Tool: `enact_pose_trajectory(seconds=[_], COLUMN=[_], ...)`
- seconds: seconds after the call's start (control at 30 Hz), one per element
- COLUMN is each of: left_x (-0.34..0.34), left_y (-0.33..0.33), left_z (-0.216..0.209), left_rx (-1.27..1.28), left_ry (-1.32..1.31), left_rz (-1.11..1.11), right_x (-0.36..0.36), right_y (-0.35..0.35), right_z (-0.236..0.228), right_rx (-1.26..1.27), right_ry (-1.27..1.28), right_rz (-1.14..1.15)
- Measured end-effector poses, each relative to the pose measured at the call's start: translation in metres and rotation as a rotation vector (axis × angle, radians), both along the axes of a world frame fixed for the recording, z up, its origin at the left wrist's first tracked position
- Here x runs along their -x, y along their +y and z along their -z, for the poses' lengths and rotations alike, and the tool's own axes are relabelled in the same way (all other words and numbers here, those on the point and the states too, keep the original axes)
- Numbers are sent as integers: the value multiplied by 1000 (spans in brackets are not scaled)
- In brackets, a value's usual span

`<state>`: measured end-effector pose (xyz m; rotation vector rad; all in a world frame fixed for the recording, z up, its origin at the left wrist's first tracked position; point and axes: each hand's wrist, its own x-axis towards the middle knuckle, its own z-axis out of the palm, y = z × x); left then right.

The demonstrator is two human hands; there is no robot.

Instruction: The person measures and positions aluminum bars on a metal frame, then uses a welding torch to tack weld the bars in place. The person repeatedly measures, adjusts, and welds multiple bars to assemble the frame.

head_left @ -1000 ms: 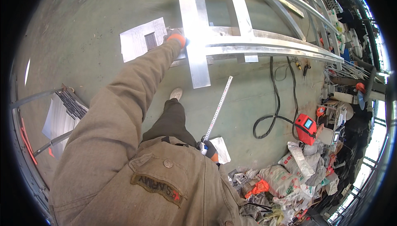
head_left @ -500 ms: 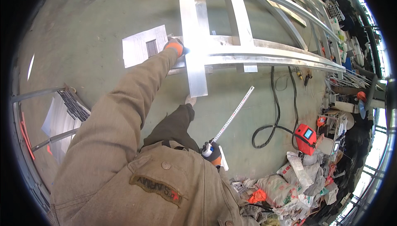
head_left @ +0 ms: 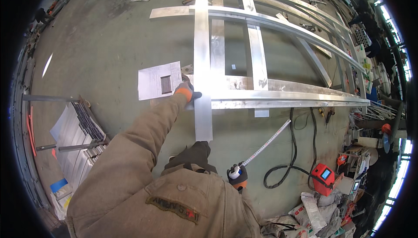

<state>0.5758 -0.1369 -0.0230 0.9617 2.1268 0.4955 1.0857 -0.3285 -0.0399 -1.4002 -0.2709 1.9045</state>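
My left hand, in a dark glove with an orange cuff, rests against the left edge of a long flat metal bar that lies across a large metal frame on the floor. A printed paper sheet lies just left of that hand. My right hand, gloved the same way, grips a tape measure close to my body. Its blade runs out stiffly up and to the right, toward the frame's near rail.
A black cable loops on the green floor to a small red machine at the right. Bags and clutter lie at the lower right. A stack of metal sheets and rods sits on the left. More frame rails stretch away behind.
My left hand has stayed on the flat bar while my head rose and pulled back. The tape blade has swung further right and reaches longer from my right hand.
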Motion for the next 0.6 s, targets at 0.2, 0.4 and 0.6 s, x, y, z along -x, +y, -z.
enact_pose_trajectory(seconds=[0.2,0.4,0.6], left_x=[-5,-2,9], left_y=[0,0,0], left_z=[-4,-1,18], left_rx=[-24,31,0], left_ry=[-26,-53,-226], left_rz=[-6,-25,-60], right_x=[3,-13,-33], right_y=[58,94,123], right_z=[-23,3,31], right_rx=[87,102,-19], right_ry=[131,221,35], right_rz=[179,281,173])
